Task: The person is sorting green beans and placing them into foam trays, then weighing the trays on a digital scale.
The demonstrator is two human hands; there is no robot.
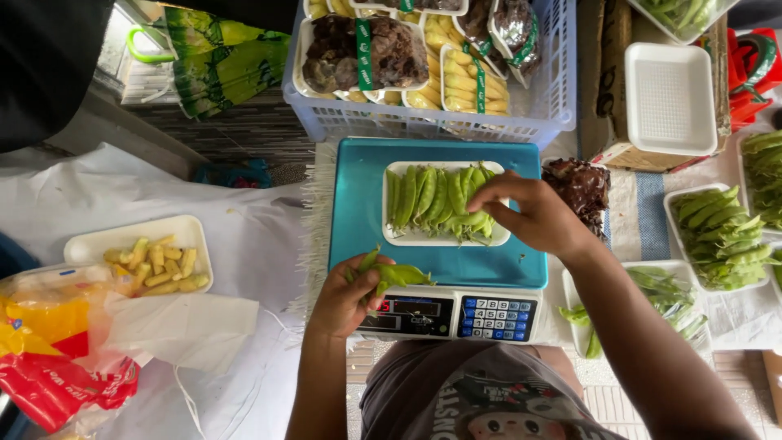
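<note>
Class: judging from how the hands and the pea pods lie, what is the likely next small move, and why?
Probably the left hand feeds another pod from its bunch of pods to the tray on the scale: the right hand is arranging pods there, and the left holds spares.

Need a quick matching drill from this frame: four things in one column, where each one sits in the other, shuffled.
Things:
1. tray of green pea pods
2. tray of pale yellow pieces
3. loose handful of pods
4. empty white tray

Places:
A. on a cardboard box, upper right
B. in the left hand
C. on the teal scale platform, under the right hand
D. on the white sheet at left

Pairs: 1-C, 2-D, 3-B, 4-A
</note>
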